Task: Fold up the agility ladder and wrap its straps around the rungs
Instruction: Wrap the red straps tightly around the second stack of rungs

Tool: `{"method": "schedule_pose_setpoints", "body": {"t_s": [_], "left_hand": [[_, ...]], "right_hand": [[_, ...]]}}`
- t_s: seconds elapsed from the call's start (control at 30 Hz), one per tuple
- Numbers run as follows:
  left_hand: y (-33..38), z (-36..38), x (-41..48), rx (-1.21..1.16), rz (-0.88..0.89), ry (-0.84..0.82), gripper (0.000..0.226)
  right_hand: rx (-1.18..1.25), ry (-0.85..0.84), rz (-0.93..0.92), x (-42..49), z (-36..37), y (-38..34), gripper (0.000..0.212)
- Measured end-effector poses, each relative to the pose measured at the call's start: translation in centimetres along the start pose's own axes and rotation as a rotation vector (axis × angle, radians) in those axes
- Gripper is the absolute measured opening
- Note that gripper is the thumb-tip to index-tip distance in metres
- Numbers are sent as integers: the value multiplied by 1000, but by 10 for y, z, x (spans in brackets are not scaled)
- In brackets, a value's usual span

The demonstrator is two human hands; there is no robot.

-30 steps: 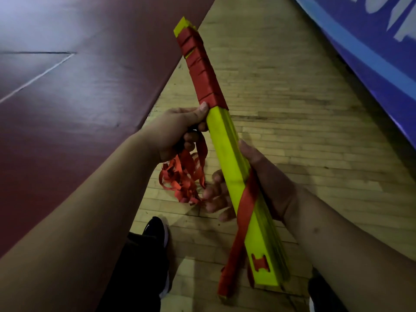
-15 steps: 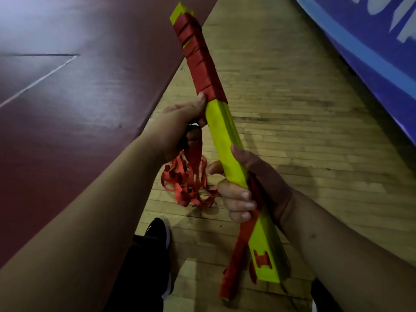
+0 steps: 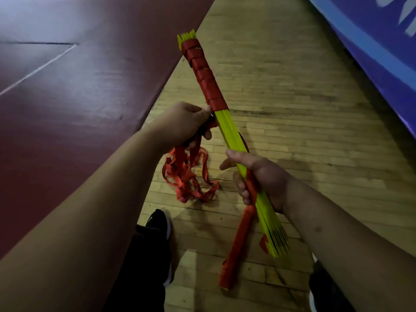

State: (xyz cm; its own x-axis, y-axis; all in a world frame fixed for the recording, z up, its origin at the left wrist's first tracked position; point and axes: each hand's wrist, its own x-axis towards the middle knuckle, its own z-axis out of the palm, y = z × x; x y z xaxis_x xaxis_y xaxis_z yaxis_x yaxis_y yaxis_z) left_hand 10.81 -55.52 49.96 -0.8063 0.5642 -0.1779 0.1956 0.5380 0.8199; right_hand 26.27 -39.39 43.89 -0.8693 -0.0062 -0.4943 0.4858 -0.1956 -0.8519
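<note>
over wood floor (image 3: 281, 131) between mat (image 3: 90, 97) edge and banner (image 3: 371, 41), the right hand (image 3: 263, 174) curled its fingers round the yellow rungs (image 3: 229, 131), the left hand (image 3: 184, 122) gripping the loose red strap (image 3: 189, 174).

strap (image 3: 186, 174): partly hidden inside left hand (image 3: 182, 124) | right shoe (image 3: 322, 291): cut by edge

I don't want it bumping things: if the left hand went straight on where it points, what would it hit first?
Probably the yellow rungs: the left hand points toward the bundle, thumb tip almost on it, below the wound red strap. Depth is unclear.
</note>
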Motion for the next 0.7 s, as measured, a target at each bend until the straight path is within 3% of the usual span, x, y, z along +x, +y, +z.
{"method": "schedule_pose_setpoints", "body": {"t_s": [0.17,0.3,0.37,0.5,0.7], "left_hand": [[5,3,-1,-115,-28,-92,51],[4,7,-1,60,-50,-63,75],[4,9,0,133,-47,-5,70],[0,7,4,40,-1,13,66],[1,1,5,-161,100,-12,65]], "right_hand": [[-67,157,-10,6,3,4,47],[-170,351,-89,6,12,10,48],[-247,400,-123,3,18,11,44],[-250,352,-64,-2,18,1,54],[-100,116,-52,-16,-2,-23,82]]}}
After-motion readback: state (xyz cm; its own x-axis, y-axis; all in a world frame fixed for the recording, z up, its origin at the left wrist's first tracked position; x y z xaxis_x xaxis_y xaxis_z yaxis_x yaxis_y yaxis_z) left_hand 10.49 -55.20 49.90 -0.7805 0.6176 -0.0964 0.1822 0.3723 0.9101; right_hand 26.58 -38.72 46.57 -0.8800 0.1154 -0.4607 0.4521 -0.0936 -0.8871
